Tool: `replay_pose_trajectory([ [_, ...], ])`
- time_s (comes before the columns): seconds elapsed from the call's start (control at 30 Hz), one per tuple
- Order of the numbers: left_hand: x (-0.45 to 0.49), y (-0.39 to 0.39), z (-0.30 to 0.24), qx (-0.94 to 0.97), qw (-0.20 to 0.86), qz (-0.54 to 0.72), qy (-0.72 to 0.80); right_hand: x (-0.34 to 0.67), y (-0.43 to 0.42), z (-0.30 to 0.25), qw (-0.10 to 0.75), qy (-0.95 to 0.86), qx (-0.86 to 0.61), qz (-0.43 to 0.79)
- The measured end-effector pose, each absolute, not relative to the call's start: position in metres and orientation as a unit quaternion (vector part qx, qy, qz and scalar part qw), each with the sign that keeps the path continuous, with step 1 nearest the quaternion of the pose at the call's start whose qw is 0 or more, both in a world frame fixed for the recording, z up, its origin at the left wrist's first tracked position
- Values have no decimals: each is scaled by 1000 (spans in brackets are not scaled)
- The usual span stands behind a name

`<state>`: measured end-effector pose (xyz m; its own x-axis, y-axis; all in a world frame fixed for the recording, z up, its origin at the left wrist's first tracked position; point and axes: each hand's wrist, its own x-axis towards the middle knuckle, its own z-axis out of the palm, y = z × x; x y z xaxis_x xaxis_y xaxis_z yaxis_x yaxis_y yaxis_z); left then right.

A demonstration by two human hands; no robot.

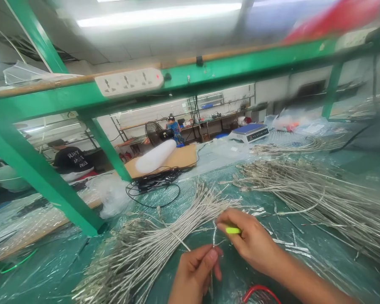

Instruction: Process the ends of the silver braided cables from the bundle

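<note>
My left hand [199, 270] is closed on a thin cable, pinched between thumb and forefinger. From that pinch the cable's silvery foil-wrapped end [214, 234] points upward. Its tip meets the fingers of my right hand [248, 236], which are closed around a small bright yellow-green tool [233, 230]. Only a short piece of the tool shows, so its kind is unclear. Just behind both hands lies a large bundle of pale grey cables [174, 230]. A red curved handle [261, 289] shows at the bottom edge, below my right wrist.
More grey cables [304, 190] are heaped on the right. Foil scraps [299, 249] lie by my right forearm. Behind are a black cable coil [155, 181], a scale [250, 133] and a green post [47, 181]. A power strip [129, 82] hangs overhead. Two people sit farther off.
</note>
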<state>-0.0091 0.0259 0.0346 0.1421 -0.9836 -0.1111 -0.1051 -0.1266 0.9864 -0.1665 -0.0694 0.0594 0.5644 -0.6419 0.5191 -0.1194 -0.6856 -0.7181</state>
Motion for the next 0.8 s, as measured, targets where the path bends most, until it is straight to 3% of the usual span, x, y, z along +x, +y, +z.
replay_pose_trajectory([
  [0.33,-10,27,39,602,540,-413,-420,-175,-65,59,503,274,-630,-525],
  [0.5,-8,27,38,599,537,-411,-429,-169,-60,64,678,260,-540,-425],
  [0.8,-7,27,40,590,511,-416,-466,-162,-53,63,582,261,-671,-379],
])
